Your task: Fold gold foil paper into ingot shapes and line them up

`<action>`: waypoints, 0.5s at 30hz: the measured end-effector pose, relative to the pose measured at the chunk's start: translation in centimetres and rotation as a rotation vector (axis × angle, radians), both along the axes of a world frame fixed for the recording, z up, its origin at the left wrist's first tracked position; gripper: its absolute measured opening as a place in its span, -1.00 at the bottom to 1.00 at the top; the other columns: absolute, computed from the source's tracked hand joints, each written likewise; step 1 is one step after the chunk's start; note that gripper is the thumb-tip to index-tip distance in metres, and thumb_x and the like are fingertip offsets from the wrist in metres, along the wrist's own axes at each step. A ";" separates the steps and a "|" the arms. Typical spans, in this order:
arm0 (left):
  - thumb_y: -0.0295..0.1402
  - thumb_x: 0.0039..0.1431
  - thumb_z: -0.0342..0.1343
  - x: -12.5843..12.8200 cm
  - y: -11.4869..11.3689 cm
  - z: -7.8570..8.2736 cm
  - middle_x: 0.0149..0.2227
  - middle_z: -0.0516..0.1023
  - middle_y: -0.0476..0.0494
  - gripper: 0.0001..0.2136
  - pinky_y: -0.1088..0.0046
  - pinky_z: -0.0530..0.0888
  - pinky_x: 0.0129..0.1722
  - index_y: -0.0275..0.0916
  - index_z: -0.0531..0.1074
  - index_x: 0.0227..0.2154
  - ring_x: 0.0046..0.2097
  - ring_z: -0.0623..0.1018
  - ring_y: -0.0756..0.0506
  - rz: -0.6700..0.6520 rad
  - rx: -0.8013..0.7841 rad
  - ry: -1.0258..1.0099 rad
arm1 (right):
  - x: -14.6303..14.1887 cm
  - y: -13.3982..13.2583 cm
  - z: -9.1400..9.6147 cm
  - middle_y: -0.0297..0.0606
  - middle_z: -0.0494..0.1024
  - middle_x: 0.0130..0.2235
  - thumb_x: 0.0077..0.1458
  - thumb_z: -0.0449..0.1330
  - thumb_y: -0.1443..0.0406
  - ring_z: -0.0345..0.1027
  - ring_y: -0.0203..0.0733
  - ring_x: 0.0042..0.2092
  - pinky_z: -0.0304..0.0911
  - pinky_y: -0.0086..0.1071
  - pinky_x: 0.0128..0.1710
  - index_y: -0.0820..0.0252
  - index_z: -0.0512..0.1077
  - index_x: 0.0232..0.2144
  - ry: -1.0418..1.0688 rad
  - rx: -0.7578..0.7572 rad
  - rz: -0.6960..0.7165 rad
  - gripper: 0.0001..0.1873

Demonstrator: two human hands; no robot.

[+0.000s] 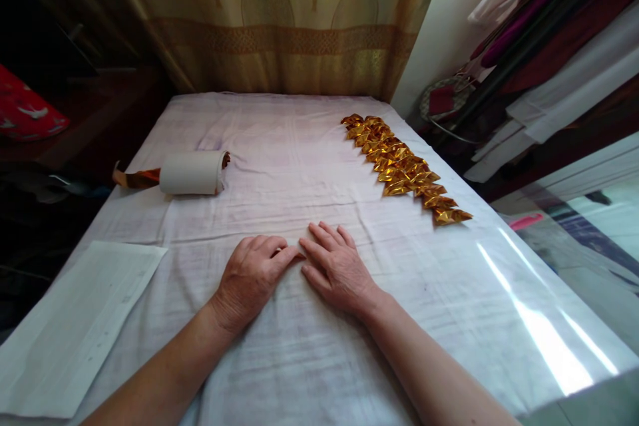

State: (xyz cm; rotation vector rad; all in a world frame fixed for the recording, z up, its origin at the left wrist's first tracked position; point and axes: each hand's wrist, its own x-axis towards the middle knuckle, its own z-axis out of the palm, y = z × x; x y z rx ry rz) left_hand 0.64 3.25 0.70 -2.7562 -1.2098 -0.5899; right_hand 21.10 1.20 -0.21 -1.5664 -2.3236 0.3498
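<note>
My left hand and my right hand lie flat, palms down, side by side on the white cloth that covers the table, near its front middle. Their fingertips touch; the fingers are stretched out and hold nothing. A long row of folded gold foil pieces runs diagonally along the cloth's right side, beyond my right hand. A white roll with gold foil sticking out of its left end lies at the left, beyond my left hand.
A white sheet of paper lies at the front left corner. A clear plastic sheet covers the front right of the table. A patterned curtain hangs behind. Clothes crowd the right side.
</note>
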 end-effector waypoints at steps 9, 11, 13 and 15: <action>-0.34 0.37 -0.01 -0.2 0.3 0.2 -0.23 0.60 -0.09 -0.80 0.35 0.45 -0.13 -0.13 0.54 -0.21 -0.18 0.53 -0.08 -0.092 -0.060 -0.187 | 0.8 0.7 -1.5 -0.11 0.35 0.25 0.14 0.08 0.46 0.20 -0.07 0.26 0.09 -0.03 0.25 0.03 0.37 0.17 0.113 0.151 0.028 -0.44; -0.35 0.37 -0.01 -0.2 0.6 0.2 -0.22 0.60 -0.09 -0.80 0.33 0.47 -0.07 -0.13 0.54 -0.19 -0.14 0.53 -0.08 -0.170 -0.077 -0.238 | 0.8 1.0 -1.5 -0.12 0.36 0.25 0.18 0.08 0.46 0.24 -0.09 0.23 0.16 -0.08 0.21 -0.01 0.40 0.15 0.100 0.194 0.042 -0.48; -0.38 0.36 -0.02 -0.4 0.8 0.1 -0.18 0.60 -0.11 -0.79 0.31 0.48 -0.01 -0.13 0.54 -0.19 -0.07 0.53 -0.10 -0.212 -0.083 -0.258 | 0.8 1.2 -1.4 -0.14 0.38 0.23 0.22 0.12 0.42 0.28 -0.11 0.20 0.21 -0.13 0.17 -0.05 0.48 0.07 0.093 0.220 0.075 -0.58; -0.40 0.36 -0.03 -0.8 1.1 -0.2 -0.11 0.59 -0.14 -0.78 0.26 0.48 0.04 -0.13 0.55 -0.20 0.01 0.51 -0.12 -0.207 -0.068 -0.257 | 0.8 1.3 -1.4 -0.18 0.42 0.20 0.24 0.16 0.37 0.32 -0.12 0.18 0.25 -0.17 0.14 -0.06 0.56 -0.05 0.094 0.225 0.106 -0.69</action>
